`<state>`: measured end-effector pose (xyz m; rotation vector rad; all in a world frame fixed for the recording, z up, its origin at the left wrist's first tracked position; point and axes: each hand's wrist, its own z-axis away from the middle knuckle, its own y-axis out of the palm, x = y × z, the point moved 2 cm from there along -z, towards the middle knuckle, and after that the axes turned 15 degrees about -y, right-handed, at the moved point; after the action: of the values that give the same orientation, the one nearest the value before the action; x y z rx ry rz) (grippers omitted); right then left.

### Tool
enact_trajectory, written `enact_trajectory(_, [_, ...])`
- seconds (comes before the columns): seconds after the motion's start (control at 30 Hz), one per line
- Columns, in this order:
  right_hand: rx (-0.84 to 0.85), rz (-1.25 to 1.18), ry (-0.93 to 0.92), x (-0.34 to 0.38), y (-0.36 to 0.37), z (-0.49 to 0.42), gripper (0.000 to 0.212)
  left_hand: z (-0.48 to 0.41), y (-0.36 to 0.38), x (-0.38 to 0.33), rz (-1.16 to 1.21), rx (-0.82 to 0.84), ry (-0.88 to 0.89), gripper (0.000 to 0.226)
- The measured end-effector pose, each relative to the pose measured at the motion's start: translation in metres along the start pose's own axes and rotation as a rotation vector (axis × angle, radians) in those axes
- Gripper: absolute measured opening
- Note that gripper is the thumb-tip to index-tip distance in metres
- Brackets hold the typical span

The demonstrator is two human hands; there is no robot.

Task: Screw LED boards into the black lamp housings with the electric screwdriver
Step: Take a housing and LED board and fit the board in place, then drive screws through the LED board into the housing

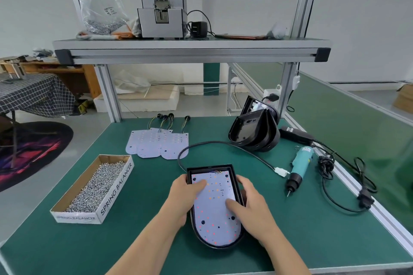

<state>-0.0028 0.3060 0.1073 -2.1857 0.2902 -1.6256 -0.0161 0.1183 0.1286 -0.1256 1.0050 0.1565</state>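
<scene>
A black lamp housing lies flat on the green tabletop at the near centre. A white LED board is seated inside it, face up.

The left hand grips the housing's left wall, fingers curled round the outside and thumb pressing on the board. The right hand grips the right wall in the same way, its thumb on the board's right half.

Left of the housing stands an open cardboard box filled with screws. To the right, apart from both hands, the electric screwdriver lies on its side, bit toward the near edge.

Farther back, spare LED boards overlap in a row. Empty housings are stacked on edge at the right. A grey machine sits on the shelf above.
</scene>
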Motion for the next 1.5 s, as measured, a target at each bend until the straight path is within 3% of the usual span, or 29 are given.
enact_trajectory(0.23, [-0.018,0.032,0.09,-0.004,0.003,-0.009,0.049,-0.017,0.003,-0.002,-0.13,-0.046,-0.067,0.023])
enact_trajectory(0.47, [-0.052,0.037,0.086,-0.005,0.005,-0.008,0.05,-0.016,-0.014,-0.004,-0.349,-0.205,0.028,0.042])
enact_trajectory(0.67, [-0.065,-0.013,0.059,-0.008,0.005,-0.005,0.05,-0.017,-0.12,-0.034,-0.51,-0.679,0.379,0.011])
enact_trajectory(0.77, [-0.072,-0.016,0.05,-0.008,0.006,-0.005,0.05,-0.025,-0.176,-0.043,-0.619,-0.853,0.337,0.021])
enact_trajectory(0.83, [-0.067,-0.013,0.056,-0.009,0.006,-0.005,0.051,-0.036,-0.198,-0.042,-0.792,-0.86,0.241,0.025])
enact_trajectory(0.97, [-0.061,-0.011,0.061,-0.009,0.007,-0.005,0.051,-0.051,-0.212,-0.035,-1.12,-0.718,0.068,0.028])
enact_trajectory(1.07, [-0.058,-0.025,0.057,-0.009,0.007,-0.005,0.05,-0.053,-0.213,-0.029,-1.082,-0.75,0.11,0.009])
enact_trajectory(1.2, [-0.06,-0.032,0.057,-0.008,0.007,-0.005,0.049,-0.053,-0.214,-0.027,-1.055,-0.82,0.156,0.025])
enact_trajectory(1.37, [-0.056,-0.034,0.064,-0.007,0.006,-0.005,0.048,-0.045,-0.215,-0.026,-1.04,-0.942,0.21,0.023])
enact_trajectory(1.5, [-0.054,-0.048,0.068,-0.007,0.007,-0.005,0.049,-0.042,-0.215,-0.027,-0.988,-0.935,0.235,0.023])
